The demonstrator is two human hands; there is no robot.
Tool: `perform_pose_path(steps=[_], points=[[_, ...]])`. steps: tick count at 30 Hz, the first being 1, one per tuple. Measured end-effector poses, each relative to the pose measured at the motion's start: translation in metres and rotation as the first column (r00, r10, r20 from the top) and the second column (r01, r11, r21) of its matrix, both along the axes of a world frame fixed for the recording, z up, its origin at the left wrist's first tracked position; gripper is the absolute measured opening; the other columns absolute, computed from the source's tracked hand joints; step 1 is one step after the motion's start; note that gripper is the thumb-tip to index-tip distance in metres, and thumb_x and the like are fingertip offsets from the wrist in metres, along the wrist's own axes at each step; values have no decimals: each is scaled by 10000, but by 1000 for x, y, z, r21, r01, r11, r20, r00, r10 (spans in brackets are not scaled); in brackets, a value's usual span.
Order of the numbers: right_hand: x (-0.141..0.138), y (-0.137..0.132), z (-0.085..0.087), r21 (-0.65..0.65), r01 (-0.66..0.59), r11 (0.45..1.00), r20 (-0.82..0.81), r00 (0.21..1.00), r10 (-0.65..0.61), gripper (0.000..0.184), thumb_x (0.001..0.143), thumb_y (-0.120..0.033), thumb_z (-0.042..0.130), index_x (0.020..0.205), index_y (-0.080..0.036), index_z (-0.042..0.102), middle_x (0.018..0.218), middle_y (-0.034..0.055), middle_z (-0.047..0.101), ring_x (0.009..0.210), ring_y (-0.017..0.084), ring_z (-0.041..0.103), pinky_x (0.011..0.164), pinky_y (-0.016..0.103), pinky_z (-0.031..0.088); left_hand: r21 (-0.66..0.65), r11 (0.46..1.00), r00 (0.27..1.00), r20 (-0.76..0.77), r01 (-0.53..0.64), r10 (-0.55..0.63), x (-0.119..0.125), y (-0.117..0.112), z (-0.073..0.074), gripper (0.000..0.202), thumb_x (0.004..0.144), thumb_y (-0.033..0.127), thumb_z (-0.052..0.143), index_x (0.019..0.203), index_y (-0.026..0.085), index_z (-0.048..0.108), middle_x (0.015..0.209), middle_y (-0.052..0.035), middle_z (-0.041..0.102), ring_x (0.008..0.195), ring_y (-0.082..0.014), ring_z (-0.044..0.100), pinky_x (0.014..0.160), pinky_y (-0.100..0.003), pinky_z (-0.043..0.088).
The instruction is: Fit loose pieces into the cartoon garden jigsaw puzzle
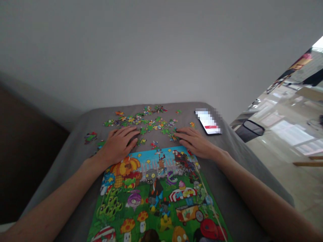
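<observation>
A colourful cartoon puzzle picture (156, 198) lies on the grey table (75, 148) right in front of me. Beyond its far edge, several loose jigsaw pieces (148, 122) are scattered. My left hand (118, 144) rests palm down at the picture's top left corner, fingers stretched flat toward the pieces. My right hand (195, 141) lies flat at the top right corner, its fingertips touching loose pieces near the middle. Neither hand grips anything.
A phone (209, 122) with a lit screen lies at the table's far right. A few stray pieces (91, 137) sit at the left. A white wall rises behind the table; a tiled floor with a dark bin (252, 129) lies to the right.
</observation>
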State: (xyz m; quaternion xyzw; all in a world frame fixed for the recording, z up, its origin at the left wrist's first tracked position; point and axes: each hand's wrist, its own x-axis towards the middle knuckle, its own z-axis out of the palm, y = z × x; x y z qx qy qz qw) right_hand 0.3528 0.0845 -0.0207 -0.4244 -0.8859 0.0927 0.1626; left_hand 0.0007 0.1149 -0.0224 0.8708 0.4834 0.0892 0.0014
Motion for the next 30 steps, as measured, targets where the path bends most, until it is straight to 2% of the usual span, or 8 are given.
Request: perform_pose_path(steps=[6, 12, 14, 17, 20, 24, 27, 30], points=[[-10, -4, 1, -68, 4, 998, 84, 996, 2, 421, 1071, -365, 339, 1395, -225, 568, 1479, 128, 511, 1354, 279, 453, 1098, 533, 375, 10, 1000, 1000, 26, -8, 8, -1, 0, -3, 508, 1026, 471, 273, 1350, 254, 598, 1489, -62, 543, 1386, -278, 465, 1112, -490, 334], [-10, -4, -2, -83, 16, 996, 20, 1000, -15, 399, 1062, -367, 376, 1368, -233, 595, 1462, 121, 535, 1342, 283, 461, 1105, 539, 358, 9, 1000, 999, 48, -24, 23, 1, 2, -7, 503, 1003, 453, 294, 1324, 235, 613, 1464, -69, 567, 1373, -290, 474, 1118, -517, 320], [-10, 0, -6, -104, 48, 993, -98, 993, -59, 373, 1042, -365, 436, 1354, -252, 606, 1423, 105, 574, 1324, 267, 491, 1116, 521, 358, 14, 999, 998, 58, -30, 29, 2, 3, -8, 495, 995, 440, 303, 1307, 228, 624, 1450, -69, 580, 1363, -295, 484, 1108, -520, 329], [-14, 17, -10, -111, 158, 981, -270, 945, -183, 379, 992, -330, 534, 1353, -237, 599, 1326, 108, 633, 1225, 241, 576, 1063, 457, 433, 25, 999, 997, 68, -34, 32, 3, 2, -7, 472, 992, 414, 316, 1296, 230, 627, 1440, -65, 588, 1356, -296, 492, 1092, -523, 340], [-25, 44, -11, -88, 291, 953, -301, 904, -304, 358, 969, -308, 557, 1288, -171, 643, 1217, 152, 657, 1121, 256, 616, 996, 454, 470, 31, 999, 998, 61, -24, 22, 2, 3, -7, 458, 992, 394, 324, 1292, 227, 627, 1440, -64, 589, 1351, -293, 497, 1083, -517, 344], [-43, 71, -10, -80, 376, 923, -301, 874, -382, 253, 818, -285, 752, 1039, -163, 748, 1135, 151, 680, 1143, 296, 582, 1061, 491, 384, 38, 999, 998, 58, -11, 8, 1, 3, -8, 459, 1002, 391, 318, 1313, 228, 613, 1455, -63, 575, 1359, -293, 485, 1080, -508, 342], [-49, 71, -6, -104, 417, 903, -328, 843, -427, 187, 817, -259, 730, 971, -153, 739, 1028, 130, 703, 1045, 273, 618, 987, 461, 435, 39, 999, 998, 69, 5, -8, 1, 4, -11, 456, 1003, 381, 324, 1320, 219, 609, 1457, -66, 572, 1358, -295, 482, 1090, -516, 326], [-47, 53, 9, -162, 406, 899, -362, 824, -437, 228, 904, -262, 608, 1044, -117, 715, 954, 121, 708, 879, 223, 655, 822, 384, 508, 46, 999, 996, 87, 24, -28, 2, 4, -11, 447, 998, 366, 330, 1300, 216, 623, 1447, -66, 579, 1351, -297, 485, 1091, -520, 321]])
